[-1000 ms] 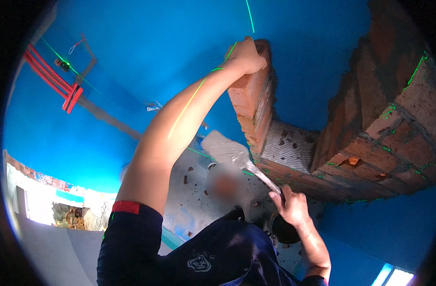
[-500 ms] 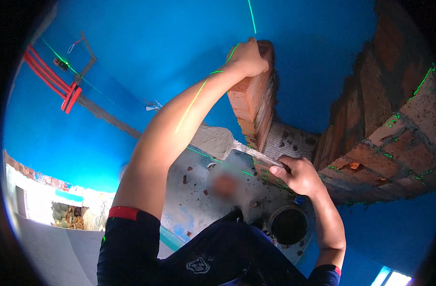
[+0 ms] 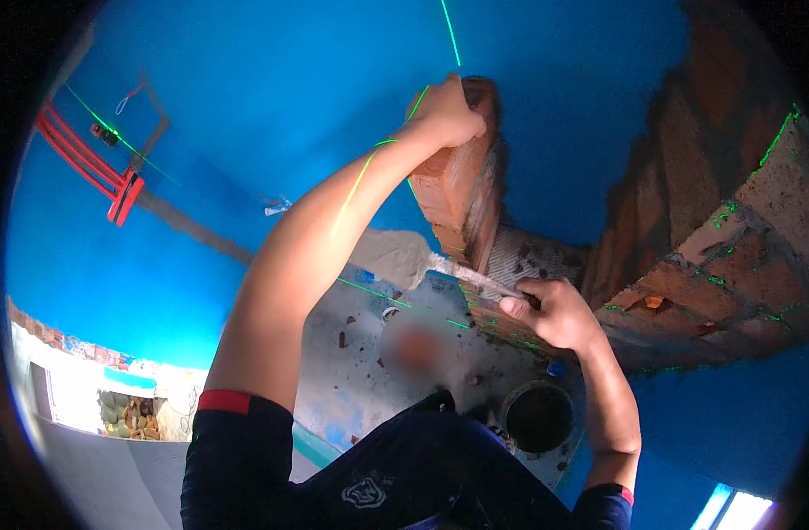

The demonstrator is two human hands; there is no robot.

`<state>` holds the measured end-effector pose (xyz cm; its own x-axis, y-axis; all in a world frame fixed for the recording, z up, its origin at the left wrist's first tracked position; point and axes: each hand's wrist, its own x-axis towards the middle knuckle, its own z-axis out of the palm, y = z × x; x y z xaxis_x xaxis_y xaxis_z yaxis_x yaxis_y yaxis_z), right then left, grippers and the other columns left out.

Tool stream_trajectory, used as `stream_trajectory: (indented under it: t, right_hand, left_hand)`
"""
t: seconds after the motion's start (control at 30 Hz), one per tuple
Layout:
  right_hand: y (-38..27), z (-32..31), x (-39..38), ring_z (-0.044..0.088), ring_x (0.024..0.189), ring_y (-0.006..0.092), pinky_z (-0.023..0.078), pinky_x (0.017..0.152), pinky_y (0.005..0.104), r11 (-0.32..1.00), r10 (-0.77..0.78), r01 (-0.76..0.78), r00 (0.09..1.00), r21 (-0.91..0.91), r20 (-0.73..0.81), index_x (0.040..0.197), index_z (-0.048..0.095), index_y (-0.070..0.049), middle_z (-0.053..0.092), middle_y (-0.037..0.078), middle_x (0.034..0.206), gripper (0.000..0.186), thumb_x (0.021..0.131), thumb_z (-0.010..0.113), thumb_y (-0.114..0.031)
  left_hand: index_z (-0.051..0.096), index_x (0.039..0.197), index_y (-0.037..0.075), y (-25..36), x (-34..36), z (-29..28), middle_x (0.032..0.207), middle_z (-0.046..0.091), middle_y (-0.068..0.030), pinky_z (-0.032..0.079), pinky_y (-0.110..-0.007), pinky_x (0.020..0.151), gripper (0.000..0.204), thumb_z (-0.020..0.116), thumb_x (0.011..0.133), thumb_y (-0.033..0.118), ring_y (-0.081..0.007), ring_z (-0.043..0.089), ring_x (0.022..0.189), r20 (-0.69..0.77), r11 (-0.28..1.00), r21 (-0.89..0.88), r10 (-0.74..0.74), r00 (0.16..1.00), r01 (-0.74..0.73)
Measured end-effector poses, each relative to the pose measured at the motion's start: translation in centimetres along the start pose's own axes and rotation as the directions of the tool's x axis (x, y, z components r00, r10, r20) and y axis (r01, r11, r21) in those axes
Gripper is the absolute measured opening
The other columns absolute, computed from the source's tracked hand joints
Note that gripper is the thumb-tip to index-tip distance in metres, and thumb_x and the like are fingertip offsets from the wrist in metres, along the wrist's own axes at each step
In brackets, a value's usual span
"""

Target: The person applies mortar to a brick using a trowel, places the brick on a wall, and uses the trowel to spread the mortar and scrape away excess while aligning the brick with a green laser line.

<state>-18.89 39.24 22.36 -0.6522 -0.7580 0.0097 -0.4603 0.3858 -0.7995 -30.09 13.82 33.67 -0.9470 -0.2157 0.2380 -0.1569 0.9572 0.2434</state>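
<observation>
My left hand [image 3: 447, 115] reaches up and is closed over a brick [image 3: 479, 93] at the top of a narrow brick pillar [image 3: 448, 190] against the blue wall; its fingertips are partly hidden behind the brick. A green laser line runs across this hand and forearm. Lower and to the right, my right hand [image 3: 559, 314] grips the handle of a trowel [image 3: 400, 258]. Its blade points left, coated with grey mortar, and its far end is hidden behind my left forearm.
On the right stands a stepped brick wall [image 3: 714, 265]. A dark round bucket [image 3: 539, 415] sits on the debris-strewn floor [image 3: 342, 397], near a blurred reddish patch. Red conduits [image 3: 86, 159] and a small box [image 3: 104, 134] are on the left wall.
The whole view has shifted slightly. My left hand keeps its hold on the top brick, and my right hand still holds the mortar-coated trowel in nearly the same place.
</observation>
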Motion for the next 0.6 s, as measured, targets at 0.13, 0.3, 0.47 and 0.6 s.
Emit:
stream_trajectory:
  t: [0.13, 0.3, 0.47, 0.6]
  right_hand:
    - [0.4, 0.7, -0.4, 0.059, 0.067, 0.0399, 0.046, 0.062, 0.0434, 0.999, 0.043, -0.043, 0.994, 0.001, -0.096, 0.083, 0.065, -0.001, 0.058, 0.023, 0.069, 0.049, 0.087, 0.059, -0.05]
    - [1.4, 0.0, -0.3, 0.056, 0.061, 0.0375, 0.045, 0.06, 0.0423, 0.994, 0.107, -0.107, 0.991, 0.001, -0.085, 0.083, 0.064, 0.0, 0.056, 0.023, 0.066, 0.05, 0.086, 0.06, -0.049]
    - [0.8, -0.4, -0.2, 0.054, 0.058, 0.0368, 0.043, 0.058, 0.0414, 0.989, 0.13, -0.135, 0.989, -0.066, -0.074, 0.084, 0.065, -0.001, 0.055, 0.021, 0.064, 0.047, 0.087, 0.061, -0.047]
    - [0.2, 0.1, -0.7, 0.051, 0.054, 0.0296, 0.042, 0.055, 0.0386, 0.997, 0.058, -0.057, 0.998, 0.043, -0.039, 0.089, 0.068, -0.003, 0.055, 0.02, 0.062, 0.045, 0.087, 0.062, -0.048]
  left_hand:
    - [0.052, 0.119, -0.003, 0.0, -0.2, 0.0, 0.116, 0.06, -0.0242, 0.048, -0.042, 0.09, 0.072, 0.08, 0.061, 0.029, -0.0382, 0.058, 0.108, -0.034, 1.0, -0.022, -0.02, 0.999, 0.02]
    - [0.044, 0.125, -0.007, 0.5, -0.3, -0.5, 0.106, 0.063, -0.0253, 0.052, -0.042, 0.081, 0.067, 0.067, 0.067, 0.019, -0.0368, 0.063, 0.099, -0.013, 1.0, 0.029, 0.007, 1.0, -0.007]
    - [0.043, 0.127, -0.007, 0.6, -0.4, -0.6, 0.106, 0.063, -0.0256, 0.052, -0.042, 0.082, 0.069, 0.067, 0.066, 0.018, -0.037, 0.063, 0.099, 0.004, 0.999, 0.048, -0.013, 1.0, 0.013]
    - [0.044, 0.126, -0.006, 0.5, -0.4, -0.4, 0.107, 0.063, -0.0258, 0.052, -0.042, 0.082, 0.07, 0.067, 0.066, 0.019, -0.0372, 0.063, 0.099, -0.008, 0.999, 0.032, -0.006, 1.0, 0.006]
